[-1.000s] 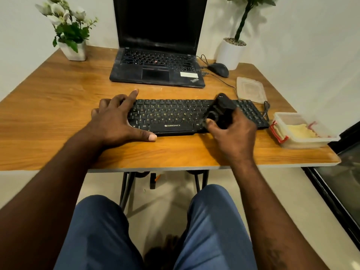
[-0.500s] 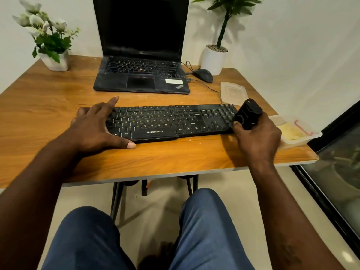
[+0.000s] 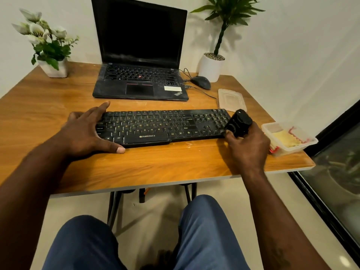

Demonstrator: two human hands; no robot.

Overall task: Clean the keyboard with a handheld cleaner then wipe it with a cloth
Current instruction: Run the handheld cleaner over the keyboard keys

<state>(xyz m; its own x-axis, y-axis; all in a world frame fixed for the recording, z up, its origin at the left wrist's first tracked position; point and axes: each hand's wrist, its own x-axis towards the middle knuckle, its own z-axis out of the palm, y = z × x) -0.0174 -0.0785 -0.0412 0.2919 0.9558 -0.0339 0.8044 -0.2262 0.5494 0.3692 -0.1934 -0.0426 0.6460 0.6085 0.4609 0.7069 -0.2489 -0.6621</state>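
One black keyboard (image 3: 163, 125) lies across the middle of the counter (image 3: 155, 166), with the left hand (image 3: 85, 131) still spread flat on its left end. Gripped in the right hand (image 3: 247, 147), the cleaner (image 3: 239, 122) has travelled from the keyboard's middle keys to its right end, near the tub (image 3: 292, 148) holding the yellow cloth (image 3: 284, 138).

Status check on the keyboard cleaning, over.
Left hand open, steadying keyboard left end. Right hand grips handheld cleaner at keyboard's right end. Yellow cloth lies in container. Nothing blocking keys.
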